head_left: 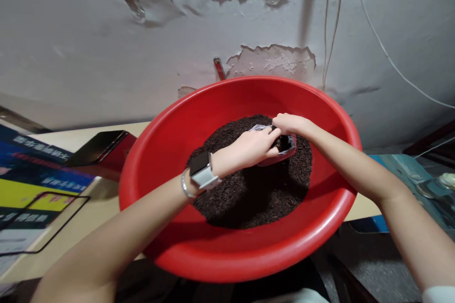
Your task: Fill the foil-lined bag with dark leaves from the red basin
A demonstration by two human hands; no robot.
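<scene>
A large red basin [159,151] holds a broad heap of dark, loose, dry material [231,208]. Over the heap is a small clear plastic container or bag [292,147] with some of the dark material inside. My left hand [256,146], with a watch and a bracelet on its wrist, lies across the near left side of the plastic, its fingers wrapped over it. At its far edge my right hand [287,123] is closed, fingers curled down; what they pinch is hidden.
The basin stands on a pale table [101,208] against a peeling wall. On the left are a dark red box [106,151], a black wire frame [53,241] and printed sheets. White cables hang at the upper right. A blue-green surface [398,170] lies at right.
</scene>
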